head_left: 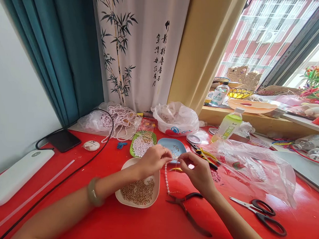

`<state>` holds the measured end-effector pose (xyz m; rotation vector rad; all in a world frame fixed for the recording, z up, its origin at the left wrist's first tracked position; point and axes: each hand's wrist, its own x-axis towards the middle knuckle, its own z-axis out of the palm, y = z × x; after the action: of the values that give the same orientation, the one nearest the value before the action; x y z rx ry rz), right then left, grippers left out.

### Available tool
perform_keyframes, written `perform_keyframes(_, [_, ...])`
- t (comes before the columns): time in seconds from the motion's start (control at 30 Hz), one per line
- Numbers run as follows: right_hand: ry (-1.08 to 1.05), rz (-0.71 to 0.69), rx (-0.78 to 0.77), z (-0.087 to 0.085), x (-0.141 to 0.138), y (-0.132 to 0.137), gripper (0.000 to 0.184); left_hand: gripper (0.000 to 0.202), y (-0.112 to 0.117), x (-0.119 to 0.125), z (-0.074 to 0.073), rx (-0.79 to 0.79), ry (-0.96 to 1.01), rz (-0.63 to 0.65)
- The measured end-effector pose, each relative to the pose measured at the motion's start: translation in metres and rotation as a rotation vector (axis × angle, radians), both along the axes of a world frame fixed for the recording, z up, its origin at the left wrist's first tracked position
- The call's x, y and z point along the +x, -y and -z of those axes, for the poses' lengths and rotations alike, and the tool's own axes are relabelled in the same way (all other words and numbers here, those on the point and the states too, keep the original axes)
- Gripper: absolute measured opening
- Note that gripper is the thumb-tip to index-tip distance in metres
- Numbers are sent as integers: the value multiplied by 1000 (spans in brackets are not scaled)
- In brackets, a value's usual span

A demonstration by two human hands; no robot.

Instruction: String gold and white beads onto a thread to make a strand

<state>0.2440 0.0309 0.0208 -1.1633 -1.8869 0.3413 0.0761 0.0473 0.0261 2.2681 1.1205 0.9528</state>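
My left hand (155,160), a bangle on its wrist, is closed in a pinch at the upper end of a string of white pearl beads (167,177). The strand hangs down to the red table. Close beside it, my right hand (196,169) pinches with thumb and forefinger; what lies between them is too small to make out. Under my left forearm sits a white bowl (118,194) of gold beads (139,193). A blue dish (162,142) with small bits lies just beyond both hands, and a green tray (133,151) holds white and gold beads.
Black-handled pliers (184,204) lie below my hands, scissors (261,213) to the right. Yellow-handled pliers (206,156), a plastic bag (254,168) and a drink bottle (228,125) stand or lie at the right. A phone (64,140) and black cable (79,167) are left.
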Motion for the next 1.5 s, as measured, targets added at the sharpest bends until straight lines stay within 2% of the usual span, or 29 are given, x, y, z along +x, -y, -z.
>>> perform_keyframes(0.07, [36, -5, 13, 0, 0, 0, 10, 15, 1, 0, 0, 123, -87, 22])
perform_keyframes(0.17, [145, 4, 118, 0, 3, -2, 11, 17, 2, 1, 2, 203, -174, 67])
perform_keyframes(0.33, [447, 62, 449, 6, 8, -6, 13, 18, 0, 0, 5, 220, -239, 121])
perform_keyframes(0.43, [466, 57, 462, 7, 10, -8, 13, 17, -3, -3, 4, 181, -204, 149])
perform_keyframes(0.53, [374, 26, 367, 4, 11, -9, 11, 12, -6, -7, 1, 73, -82, 142])
perform_keyframes(0.67, [252, -33, 220, -2, 10, -6, 11, 19, -11, -7, 0, -230, 200, 149])
perform_keyframes(0.77, [214, -82, 168, -5, 6, -2, 10, 24, -13, -3, 2, -420, 360, 188])
perform_keyframes(1.13, [294, -71, 199, -1, 2, 1, 11, 16, -10, 2, 1, -710, 462, 174])
perform_keyframes(1.3, [214, -43, 172, -5, 3, 1, 10, 24, -10, -1, 2, -881, 547, 242])
perform_keyframes(1.5, [108, -99, 171, -8, 3, 3, 11, 28, -9, -5, -4, -1043, 574, 354])
